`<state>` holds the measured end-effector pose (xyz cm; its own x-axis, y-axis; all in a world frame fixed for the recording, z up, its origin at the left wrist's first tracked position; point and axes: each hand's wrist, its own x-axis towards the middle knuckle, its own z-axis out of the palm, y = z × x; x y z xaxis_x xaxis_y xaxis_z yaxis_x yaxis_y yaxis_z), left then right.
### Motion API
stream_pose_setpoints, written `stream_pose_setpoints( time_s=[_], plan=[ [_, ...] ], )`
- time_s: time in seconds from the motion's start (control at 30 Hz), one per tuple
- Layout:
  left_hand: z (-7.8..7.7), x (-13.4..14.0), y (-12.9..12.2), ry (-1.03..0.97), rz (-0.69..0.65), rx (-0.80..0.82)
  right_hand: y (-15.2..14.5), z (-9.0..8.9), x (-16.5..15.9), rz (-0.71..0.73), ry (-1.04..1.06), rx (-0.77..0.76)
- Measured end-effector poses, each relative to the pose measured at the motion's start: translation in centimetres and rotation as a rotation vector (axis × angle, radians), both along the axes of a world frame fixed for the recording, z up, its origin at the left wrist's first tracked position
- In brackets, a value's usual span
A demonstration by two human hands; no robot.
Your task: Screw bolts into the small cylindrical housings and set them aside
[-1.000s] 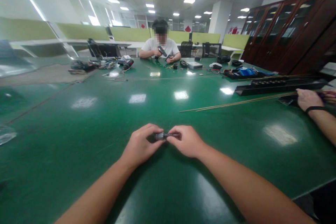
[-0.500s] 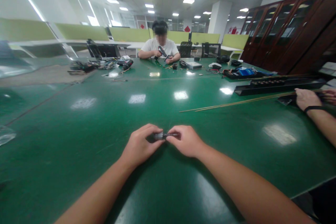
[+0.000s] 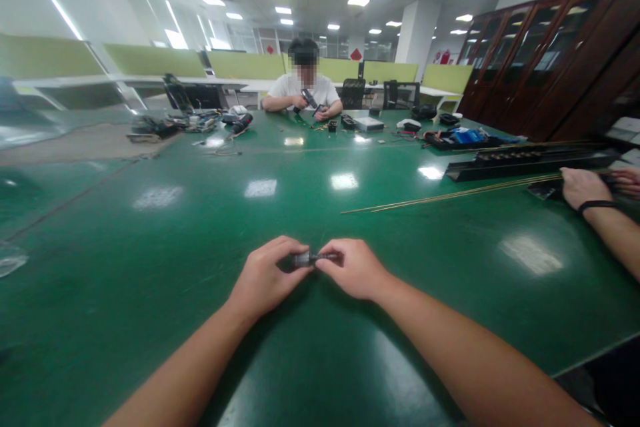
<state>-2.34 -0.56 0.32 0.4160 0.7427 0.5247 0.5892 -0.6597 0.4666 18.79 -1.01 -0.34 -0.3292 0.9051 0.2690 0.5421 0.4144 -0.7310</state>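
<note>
My left hand (image 3: 266,275) pinches a small grey cylinder (image 3: 302,259) between thumb and fingers, just above the green table or resting on it; I cannot tell which. A thin, dark, ridged rod (image 3: 326,256) extends from the cylinder's right end. The fingers of my right hand (image 3: 356,269) are closed around that rod, hiding its far end. Both hands are close together, thumbs almost meeting under the part. The exact kind of the part is too small to make out.
Long thin brass-coloured rods (image 3: 430,199) lie to the right, by a co-worker's hand (image 3: 584,188). Behind them is a black channel (image 3: 530,165). Across the green table (image 3: 210,227) sits another person (image 3: 303,90) holding a tool. A power drill (image 3: 243,123) lies far left.
</note>
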Motion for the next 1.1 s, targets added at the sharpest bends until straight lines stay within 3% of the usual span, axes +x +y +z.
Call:
stream_pose_setpoints(
  time_s=[1.1],
  plan=[
    [0.34, -0.06, -0.12, 0.025, 0.012, 0.011, 0.18, -0.05, -0.01, 0.016, 0.063, -0.055]
  ],
)
